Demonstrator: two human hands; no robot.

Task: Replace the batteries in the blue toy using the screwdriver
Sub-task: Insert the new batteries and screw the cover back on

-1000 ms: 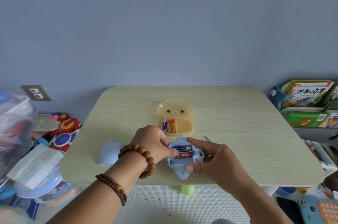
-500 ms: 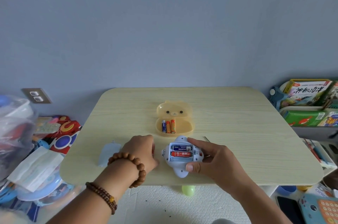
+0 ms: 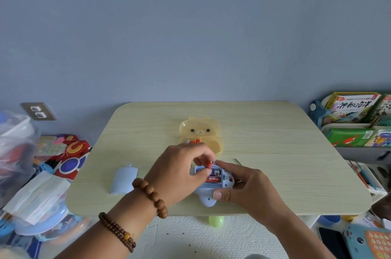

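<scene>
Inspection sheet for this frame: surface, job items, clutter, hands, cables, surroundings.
Surface: pale wood table, level.
Job's things: blue toy opened, fitted batteries inside; screwdriver tip shows beyond right hand; bear case open, spare batteries inside.
Clutter: loose light-blue piece, table's left.
Grippers: left hand pinches a battery over the toy; right hand grips the toy.
Cables: nothing seen.
Surroundings: toys and bags left, books right, wall socket.

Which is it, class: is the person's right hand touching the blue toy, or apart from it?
Touching. The head view shows the right hand gripping the blue toy: thumb pressed on its near end, forefinger laid along its far edge.
</scene>
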